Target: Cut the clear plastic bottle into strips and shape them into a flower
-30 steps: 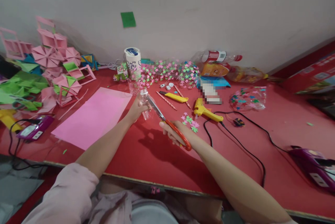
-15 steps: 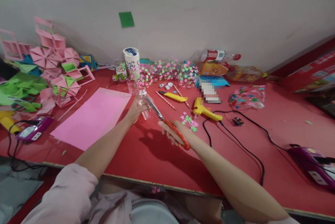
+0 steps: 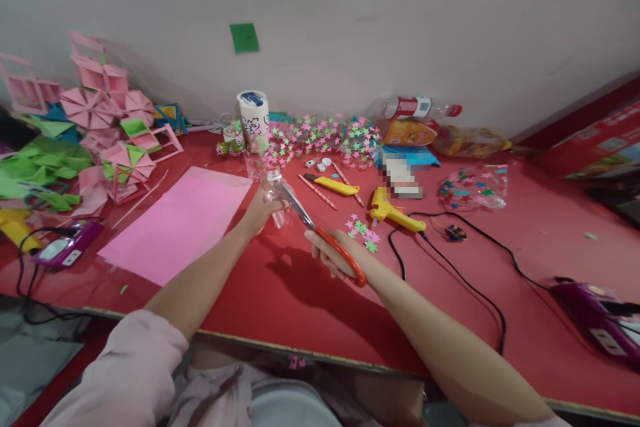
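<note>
The left hand [image 3: 260,208] has its grip closed around a small clear bottle [image 3: 274,197], held just above the red worktop [image 3: 280,294], between the pink sheet [image 3: 180,224] and a scatter of paper stars [image 3: 363,232]. The right hand [image 3: 334,252] is clenched through the orange loops of the scissors [image 3: 320,235], whose blades lie against the bottle's upper part; whether they bite into the plastic or only rest on it is hard to tell at this size.

The bottle looks thin-walled, empty and light, so it should dent under a firm squeeze and skid on a smooth blade. Its rounded, glossy side gives little purchase; the stiffer neck and shoulder near the cap end seem the safer place to hold, with fingers kept clear of the blade line. A cut edge would likely be sharp and springy. A yellow glue gun [image 3: 393,212] lies to the right, well apart.
</note>
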The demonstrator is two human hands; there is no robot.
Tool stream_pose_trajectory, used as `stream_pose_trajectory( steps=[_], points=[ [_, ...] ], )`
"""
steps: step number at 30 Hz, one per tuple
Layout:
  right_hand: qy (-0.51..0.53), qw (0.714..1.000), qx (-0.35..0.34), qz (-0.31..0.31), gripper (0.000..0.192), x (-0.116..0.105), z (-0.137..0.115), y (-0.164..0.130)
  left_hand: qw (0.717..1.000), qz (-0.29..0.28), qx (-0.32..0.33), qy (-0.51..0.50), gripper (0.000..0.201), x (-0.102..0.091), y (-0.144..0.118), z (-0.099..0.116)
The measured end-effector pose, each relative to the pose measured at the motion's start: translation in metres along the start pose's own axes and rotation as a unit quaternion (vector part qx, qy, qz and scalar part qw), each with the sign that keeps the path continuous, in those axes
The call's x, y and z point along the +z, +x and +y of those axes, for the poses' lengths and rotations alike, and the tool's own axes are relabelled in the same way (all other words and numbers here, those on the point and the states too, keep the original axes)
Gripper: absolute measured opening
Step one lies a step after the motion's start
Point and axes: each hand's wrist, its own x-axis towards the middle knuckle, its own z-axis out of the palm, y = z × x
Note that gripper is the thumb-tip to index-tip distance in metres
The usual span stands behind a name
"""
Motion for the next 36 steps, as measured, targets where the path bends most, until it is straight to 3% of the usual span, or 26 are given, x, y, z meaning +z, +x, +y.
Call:
stream_pose_trajectory(
  steps=[17, 23, 29, 33, 36],
  points=[
    [-0.025, 0.998, 0.050, 0.022, 0.048, -0.001, -0.010, -0.003, 1.000, -0.005, 0.002, -0.004, 0.054, -0.001, 0.001, 0.002],
    [0.010, 1.000, 0.024, 0.009, 0.049, 0.000, -0.002, 0.001, 1.000, -0.002, 0.007, 0.007, 0.066, -0.006, 0.002, 0.000],
    [0.007, 1.000, 0.011, 0.008, 0.045, -0.004, 0.000, 0.002, 0.998, -0.056, -0.007, -0.015, 0.048, -0.015, 0.003, 0.002],
    [0.005, 0.999, 0.027, 0.019, 0.044, -0.003, 0.000, 0.004, 0.998, -0.040, -0.051, -0.027, 0.044, -0.012, 0.005, 0.007],
    [-0.002, 1.000, 0.025, 0.013, 0.045, -0.003, 0.000, 0.003, 0.998, -0.022, -0.051, -0.033, 0.043, -0.006, 0.004, 0.009]
  ],
)
